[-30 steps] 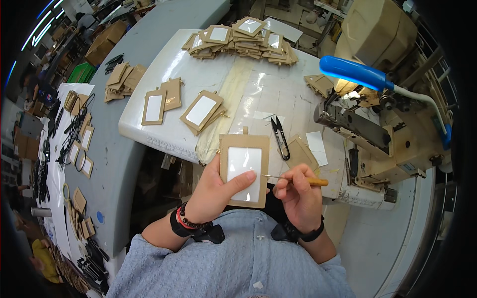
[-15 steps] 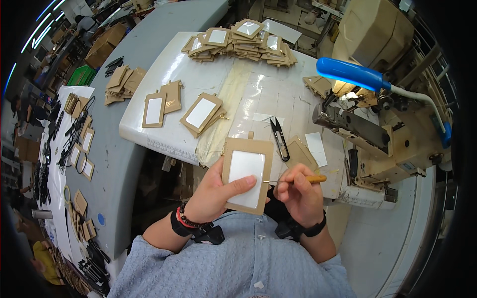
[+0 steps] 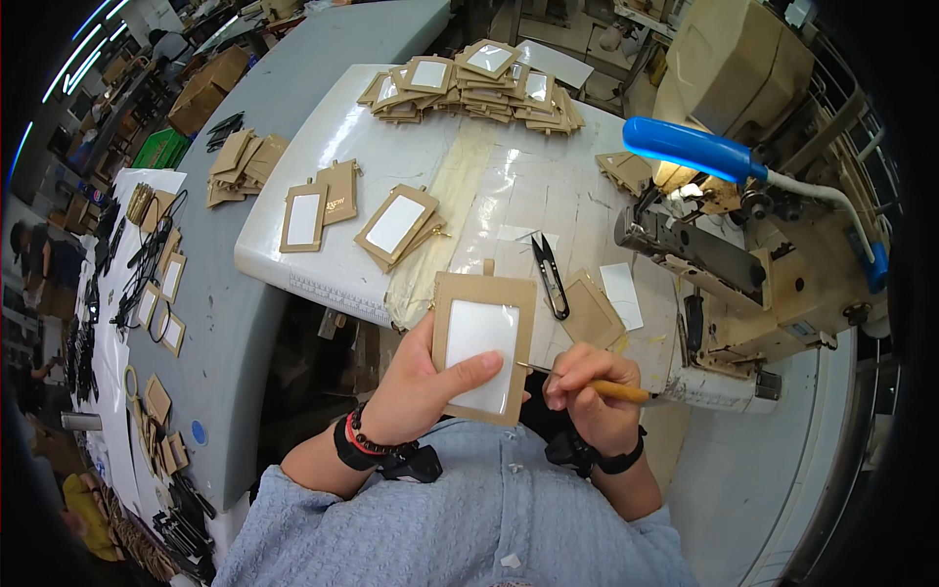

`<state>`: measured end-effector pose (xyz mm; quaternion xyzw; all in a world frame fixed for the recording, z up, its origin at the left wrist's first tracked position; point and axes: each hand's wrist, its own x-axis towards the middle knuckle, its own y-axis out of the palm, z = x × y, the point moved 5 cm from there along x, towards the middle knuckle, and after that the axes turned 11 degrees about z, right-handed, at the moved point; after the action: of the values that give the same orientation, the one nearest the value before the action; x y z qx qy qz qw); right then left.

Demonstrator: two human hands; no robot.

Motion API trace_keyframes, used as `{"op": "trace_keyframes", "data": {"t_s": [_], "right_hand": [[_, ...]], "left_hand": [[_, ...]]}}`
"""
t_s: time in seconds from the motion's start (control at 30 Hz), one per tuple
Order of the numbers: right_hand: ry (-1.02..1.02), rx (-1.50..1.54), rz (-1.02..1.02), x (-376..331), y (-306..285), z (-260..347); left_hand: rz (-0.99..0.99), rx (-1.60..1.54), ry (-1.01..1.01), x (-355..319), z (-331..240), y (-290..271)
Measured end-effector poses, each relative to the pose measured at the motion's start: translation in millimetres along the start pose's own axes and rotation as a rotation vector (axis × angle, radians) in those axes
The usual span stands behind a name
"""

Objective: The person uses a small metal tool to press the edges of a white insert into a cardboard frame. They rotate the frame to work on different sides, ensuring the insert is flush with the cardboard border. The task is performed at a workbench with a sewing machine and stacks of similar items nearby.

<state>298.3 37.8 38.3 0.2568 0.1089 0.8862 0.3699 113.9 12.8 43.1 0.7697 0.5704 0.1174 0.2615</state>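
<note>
My left hand (image 3: 427,377) grips a tan badge holder (image 3: 523,338) with a clear window, a white panel behind it and a small tab on top. The thumb lies across the window; the other fingers are hidden behind the holder. In my right hand (image 3: 599,396) is an awl (image 3: 616,391) with a wooden handle and a thin metal shaft. Its tip meets the holder's right edge; whether it pierces the edge I cannot tell. Just beyond lie black thread snips (image 3: 550,277), another tan holder (image 3: 593,311) and a white card (image 3: 621,295).
A large pile of badge holders (image 3: 469,83) covers the back of the white table (image 3: 342,108), with a few more holders (image 3: 394,225) at its left. A sewing machine (image 3: 743,284) with a blue-handled lamp (image 3: 694,147) stands at right. A grey table (image 3: 230,342) carries tan pieces and black cords.
My right hand and the awl's handle have dropped slightly, so the awl now slants more. My left hand and the badge holder have shifted a little to the left.
</note>
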Motion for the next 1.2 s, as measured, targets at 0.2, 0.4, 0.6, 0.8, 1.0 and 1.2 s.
{"op": "trace_keyframes", "data": {"t_s": [0.2,0.4,0.6,0.8,1.0,1.2], "right_hand": [[-0.015,0.196,-0.013,4,7,6],[0.019,0.083,-0.033,-3,-8,-1],[-0.123,0.357,-0.03,-8,-11,5],[-0.001,0.318,-0.114,-21,-20,18],[0.157,-0.13,-0.13,-16,6,10],[0.101,-1.127,0.105,17,29,30]], "left_hand": [[-0.004,0.022,0.013,-1,1,-2],[-0.001,0.0,0.008,-2,-1,-1],[-0.011,-0.004,-0.033,-1,-2,-1],[-0.057,0.12,-0.021,-1,3,-12],[-0.021,0.056,-0.097,0,-2,-5],[-0.01,0.007,-0.124,-2,-3,0]]}}
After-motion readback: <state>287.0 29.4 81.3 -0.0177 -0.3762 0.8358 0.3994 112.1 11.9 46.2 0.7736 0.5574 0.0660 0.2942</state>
